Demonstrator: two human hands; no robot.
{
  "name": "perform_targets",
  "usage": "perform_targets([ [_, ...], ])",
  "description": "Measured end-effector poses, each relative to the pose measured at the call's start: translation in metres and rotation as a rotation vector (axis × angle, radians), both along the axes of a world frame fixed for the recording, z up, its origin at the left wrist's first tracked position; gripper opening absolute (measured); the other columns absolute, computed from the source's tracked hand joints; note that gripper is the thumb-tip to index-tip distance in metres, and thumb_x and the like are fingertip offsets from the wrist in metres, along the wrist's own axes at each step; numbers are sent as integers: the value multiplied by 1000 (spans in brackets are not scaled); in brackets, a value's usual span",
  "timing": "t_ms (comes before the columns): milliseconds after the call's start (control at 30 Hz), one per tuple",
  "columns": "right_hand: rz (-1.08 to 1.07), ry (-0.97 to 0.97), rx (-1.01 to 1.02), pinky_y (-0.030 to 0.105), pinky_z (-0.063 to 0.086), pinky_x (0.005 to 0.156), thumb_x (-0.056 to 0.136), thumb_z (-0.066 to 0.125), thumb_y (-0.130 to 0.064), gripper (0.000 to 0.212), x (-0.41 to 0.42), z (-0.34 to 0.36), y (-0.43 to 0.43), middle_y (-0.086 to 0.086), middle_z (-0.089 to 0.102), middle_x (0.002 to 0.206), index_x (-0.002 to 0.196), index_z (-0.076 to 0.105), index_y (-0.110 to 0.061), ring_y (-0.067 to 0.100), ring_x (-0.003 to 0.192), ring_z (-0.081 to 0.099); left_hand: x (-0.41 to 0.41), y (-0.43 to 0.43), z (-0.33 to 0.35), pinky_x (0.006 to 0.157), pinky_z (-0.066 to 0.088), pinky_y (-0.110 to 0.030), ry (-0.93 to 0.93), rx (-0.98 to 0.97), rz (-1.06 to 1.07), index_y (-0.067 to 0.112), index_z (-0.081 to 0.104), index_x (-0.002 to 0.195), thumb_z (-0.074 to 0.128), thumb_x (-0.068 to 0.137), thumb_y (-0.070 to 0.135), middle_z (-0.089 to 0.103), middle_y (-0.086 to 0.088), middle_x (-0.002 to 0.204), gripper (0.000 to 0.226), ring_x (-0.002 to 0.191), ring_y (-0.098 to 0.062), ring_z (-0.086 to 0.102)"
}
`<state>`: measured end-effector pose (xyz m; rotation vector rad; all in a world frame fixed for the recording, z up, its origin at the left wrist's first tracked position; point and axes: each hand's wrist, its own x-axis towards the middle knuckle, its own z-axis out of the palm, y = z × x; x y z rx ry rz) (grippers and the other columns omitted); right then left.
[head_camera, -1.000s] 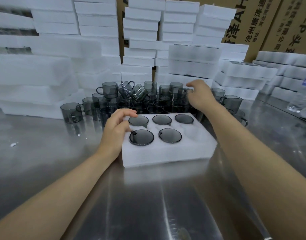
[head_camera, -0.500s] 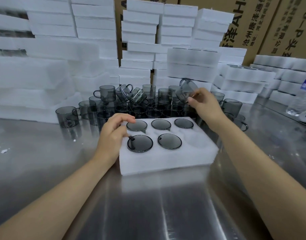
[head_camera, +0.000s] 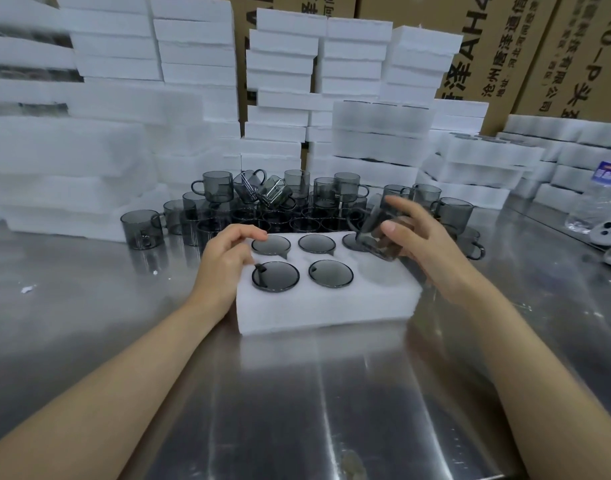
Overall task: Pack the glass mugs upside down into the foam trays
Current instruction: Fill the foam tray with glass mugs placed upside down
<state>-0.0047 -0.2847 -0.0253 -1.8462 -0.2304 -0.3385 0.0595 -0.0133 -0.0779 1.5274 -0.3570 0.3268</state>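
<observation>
Smoky-grey glass mug (head_camera: 378, 233), tilted, held by right hand (head_camera: 414, 237).

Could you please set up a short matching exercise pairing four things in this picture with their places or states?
Things:
1. left hand
2. right hand
3. water bottle
4. front-right tray pocket

Places or states:
A. holds no mug
B. grips a tilted glass mug
C. rests on the left edge of the foam tray
D. stands at the far right of the table

Pairs: 1-C, 2-B, 3-D, 4-A.
</observation>
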Motion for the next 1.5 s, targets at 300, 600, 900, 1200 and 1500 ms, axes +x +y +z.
perform_targets([
  [300, -111, -44, -327, 9, 42, 62, 63, 75, -62, 49, -13, -4, 0, -7, 61, 87, 94, 54, -30, 0, 69, 50, 2, -1, -1, 73, 45, -20, 6, -11, 8, 14, 67, 81, 40, 81, -11, 67, 14, 88, 37, 72, 2, 56],
  [600, -201, -97, -466, 19, 41, 70, 53, 62, -79, 63, -12, -7, 4, -15, 59, 93, 97, 48, -35, -2, 84, 54, 3, -1, 0, 73, 44, -12, -24, 7, 11, 14, 67, 79, 39, 80, -13, 66, 11, 95, 38, 73, 6, 56],
  [900, -125, -193, -520, 32, 42, 96, 78, 49, -69, 52, -15, -8, 0, -27, 54, 114, 126, 48, -50, -1, 111, 51, -1, -2, 3, 75, 43, -9, -32, 23, 17, 13, 66, 78, 39, 78, -13, 65, 7, 96, 38, 75, 9, 56],
  [1200, 68, -174, -653, 27, 36, 110, 92, 57, -9, 46, -10, -9, 13, -12, 55, 136, 134, 54, -28, 4, 131, 45, -7, -4, 7, 85, 42, -17, 14, 35, 33, 13, 66, 76, 39, 75, -14, 65, 5, 96, 38, 89, 5, 57],
  [1500, 138, 59, -1009, 34, -4, 120, 83, 17, -71, 75, -7, -10, 13, -29, 6, 155, 150, 15, -38, -5, 144, -5, -12, -4, 10, 79, 40, -7, 54, 56, 16, 16, 66, 74, 42, 57, 12, 64, 5, 100, 30, 92, 13, 53],
])
